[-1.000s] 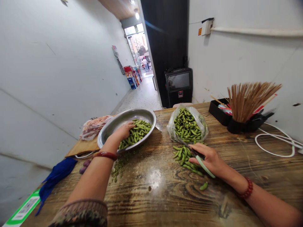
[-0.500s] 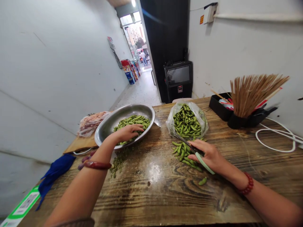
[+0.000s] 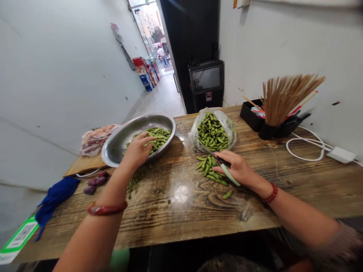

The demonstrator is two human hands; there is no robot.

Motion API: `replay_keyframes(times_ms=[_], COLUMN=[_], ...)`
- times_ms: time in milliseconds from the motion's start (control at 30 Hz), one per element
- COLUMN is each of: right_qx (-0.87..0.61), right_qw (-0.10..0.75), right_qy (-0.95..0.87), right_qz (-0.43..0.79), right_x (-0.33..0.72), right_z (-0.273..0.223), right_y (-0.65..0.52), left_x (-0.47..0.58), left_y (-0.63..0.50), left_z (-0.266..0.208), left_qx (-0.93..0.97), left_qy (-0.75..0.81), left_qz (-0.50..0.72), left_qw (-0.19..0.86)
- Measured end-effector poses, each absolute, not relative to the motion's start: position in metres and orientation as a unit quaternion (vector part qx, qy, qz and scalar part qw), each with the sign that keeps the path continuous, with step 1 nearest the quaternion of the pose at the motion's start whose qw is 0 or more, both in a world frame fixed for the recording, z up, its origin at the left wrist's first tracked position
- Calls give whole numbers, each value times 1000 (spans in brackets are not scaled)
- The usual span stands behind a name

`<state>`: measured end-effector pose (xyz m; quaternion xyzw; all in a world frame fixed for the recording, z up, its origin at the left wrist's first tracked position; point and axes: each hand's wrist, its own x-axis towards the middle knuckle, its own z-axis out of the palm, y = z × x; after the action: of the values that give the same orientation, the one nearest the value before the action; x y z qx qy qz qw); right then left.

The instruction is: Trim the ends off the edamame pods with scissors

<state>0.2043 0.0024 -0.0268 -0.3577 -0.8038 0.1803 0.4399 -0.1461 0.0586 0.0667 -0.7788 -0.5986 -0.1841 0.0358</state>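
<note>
My left hand (image 3: 138, 151) is over the near side of a steel bowl (image 3: 117, 143), its fingers spread above the green soybean pods (image 3: 162, 138). In my right hand (image 3: 238, 166) is a pair of scissors (image 3: 230, 176) with pale green handles, the blades pointing toward a clear plastic bag (image 3: 231, 130). More pods (image 3: 212, 130) fill this bag. Loose pods (image 3: 208, 165) lie on the table in front of it, beneath the scissors. One single pod (image 3: 227, 195) rests apart, nearer to me.
Small green trimmings (image 3: 132, 186) and several purple plums (image 3: 98, 180) lie left of centre on the wooden table (image 3: 170, 223). Behind them sits bagged meat (image 3: 95, 139), near a blue cloth (image 3: 58, 192). At right stand skewers (image 3: 279, 100) in a black holder, with a white cable (image 3: 302, 158).
The view has tilted down and shifted right. My left hand has drawn back toward the bowl's near left side, its fingers lifted above the pods. My right hand still holds the scissors.
</note>
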Motion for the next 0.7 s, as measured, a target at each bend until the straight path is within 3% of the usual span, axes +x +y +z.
replay_keyframes(times_ms=[100, 333, 433, 533, 633, 700], right_qx=[-370, -398, -408, -420, -426, -431], right_qw=[463, 496, 511, 520, 533, 536], right_qy=[-786, -752, -734, -715, -696, -689], right_qz=[175, 174, 185, 207, 222, 231], right_x=[207, 213, 215, 216, 217, 217], right_z=[-24, -21, -17, -13, -11, -10], right_y=[7, 18, 19, 20, 20, 20], left_x=[-136, -157, -117, -49, 10, 33], left_y=[40, 56, 29, -31, -93, -116], left_z=[59, 60, 58, 40, 15, 2], left_qx=[-805, -722, -757, -834, -896, -919], left_qy=[-562, -666, -586, -452, -299, -212], left_qz=[-187, -179, -286, -301, -178, -74], left_qw=[44, 53, 50, -101, -277, -324])
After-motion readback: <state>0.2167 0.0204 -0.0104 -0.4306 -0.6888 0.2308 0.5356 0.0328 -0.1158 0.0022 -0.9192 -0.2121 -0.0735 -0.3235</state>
